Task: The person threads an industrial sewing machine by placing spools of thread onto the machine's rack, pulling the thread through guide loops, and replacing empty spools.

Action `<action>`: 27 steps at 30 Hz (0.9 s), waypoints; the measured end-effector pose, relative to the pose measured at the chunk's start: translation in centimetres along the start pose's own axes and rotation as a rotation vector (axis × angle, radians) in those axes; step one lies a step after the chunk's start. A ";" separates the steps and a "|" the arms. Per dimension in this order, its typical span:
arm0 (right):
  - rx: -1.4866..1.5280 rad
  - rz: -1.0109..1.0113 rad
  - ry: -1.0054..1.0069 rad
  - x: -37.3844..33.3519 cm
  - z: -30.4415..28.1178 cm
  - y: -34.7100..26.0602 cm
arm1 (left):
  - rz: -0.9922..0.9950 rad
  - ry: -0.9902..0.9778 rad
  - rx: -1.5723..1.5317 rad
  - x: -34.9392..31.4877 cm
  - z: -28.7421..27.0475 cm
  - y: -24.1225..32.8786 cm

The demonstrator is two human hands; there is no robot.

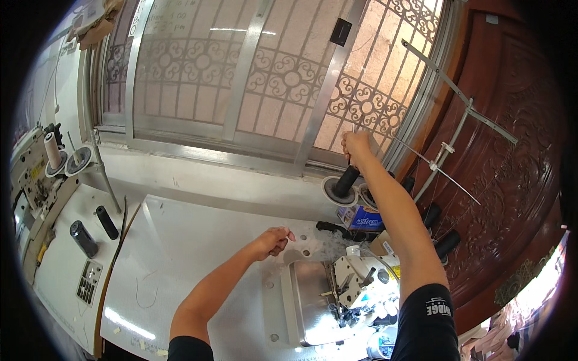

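Note:
My right hand is raised at the far right, its fingers closed just above a black thread cone on a thread stand. What it pinches, if anything, is too fine to see. Lower and to the left, my left hand hovers over the white table with its fingers curled together; their contents cannot be made out. Below my right forearm stands a white overlock sewing machine, its lamp lit, with a metal plate at its left side.
More black cones sit along the thread stand by the carved wooden door. A blue box is beneath the cones. Another sewing machine and two dark cylinders occupy the left table. A barred sliding window lies behind.

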State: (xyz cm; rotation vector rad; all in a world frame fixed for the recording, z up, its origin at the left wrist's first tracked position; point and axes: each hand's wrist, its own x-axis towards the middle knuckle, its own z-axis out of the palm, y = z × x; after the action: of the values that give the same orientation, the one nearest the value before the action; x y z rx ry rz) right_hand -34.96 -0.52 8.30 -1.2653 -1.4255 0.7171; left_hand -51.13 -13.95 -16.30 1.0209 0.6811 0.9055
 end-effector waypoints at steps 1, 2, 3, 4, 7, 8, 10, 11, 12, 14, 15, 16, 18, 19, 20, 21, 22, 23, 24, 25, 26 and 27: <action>0.034 -0.054 -0.051 -0.3 0.1 0.4 | 0.013 0.023 0.007 0.1 -0.1 0.2; 0.044 -0.069 -0.053 -0.5 -0.1 0.6 | 0.026 0.046 0.013 0.1 -0.1 0.3; 0.057 -0.087 -0.054 -0.8 -0.3 0.5 | 0.036 0.027 -0.001 0.3 -0.2 0.4; 0.070 -0.104 -0.054 -1.1 -0.5 0.2 | 0.045 0.008 -0.015 0.6 -0.3 0.4; -0.091 -0.109 -0.050 -1.4 -1.3 -0.5 | -0.013 -0.018 -0.227 1.5 0.1 1.4; -0.193 -0.169 -0.018 -1.7 -1.3 -0.5 | -0.049 -0.023 -0.325 2.1 0.5 2.0; -0.395 -0.293 0.037 -3.5 -0.4 -0.7 | 0.036 0.001 -0.398 2.5 1.3 4.1; -0.393 -0.298 0.013 -4.7 -0.1 -0.6 | 0.082 0.010 -0.433 2.7 1.7 5.4; -0.400 -0.297 -0.009 -6.0 0.0 -0.4 | 0.124 0.060 -0.422 3.2 2.3 6.7; -0.454 -0.380 -0.029 -7.8 -0.5 0.5 | 0.202 0.158 -0.400 4.1 3.5 9.3; -0.503 -0.465 -0.019 -8.5 -1.2 0.8 | 0.249 0.136 -0.345 4.7 4.5 10.5; -0.525 -0.483 -0.028 -9.2 -1.5 1.2 | 0.307 0.120 -0.287 5.1 5.6 11.9; -0.566 -0.515 -0.046 -10.4 -2.0 2.1 | 0.385 0.071 -0.166 5.5 7.8 14.6; -0.590 -0.527 -0.059 -10.9 -2.2 2.2 | 0.405 0.044 -0.106 5.6 8.7 15.6; -0.615 -0.540 -0.072 -11.3 -2.4 2.1 | 0.426 0.018 -0.046 5.5 9.5 16.6; -0.640 -0.551 -0.081 -11.7 -2.7 2.1 | 0.413 -0.016 -0.017 5.7 9.9 17.2; -0.648 -0.569 -0.086 -12.1 -2.9 2.1 | 0.381 -0.037 -0.006 5.7 10.0 17.6; -0.656 -0.587 -0.092 -12.5 -2.9 2.0 | 0.350 -0.057 0.005 5.7 10.2 17.9; -0.665 -0.595 -0.095 -12.8 -3.2 2.2 | 0.311 -0.080 0.017 5.7 10.5 18.1; -0.695 -0.575 -0.113 -13.0 -3.4 2.3 | 0.312 -0.135 0.000 5.5 10.6 18.1; -0.724 -0.554 -0.132 -13.1 -3.6 2.3 | 0.314 -0.191 -0.016 5.1 10.5 17.9; -0.755 -0.526 -0.155 -13.3 -3.8 2.6 | 0.309 -0.244 -0.038 4.7 10.8 17.6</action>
State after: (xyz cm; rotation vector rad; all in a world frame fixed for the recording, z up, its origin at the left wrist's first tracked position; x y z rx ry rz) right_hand -32.04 -13.18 2.82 -1.2952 -2.1544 -0.1133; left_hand -45.43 -10.19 3.77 1.1997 0.3040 1.0340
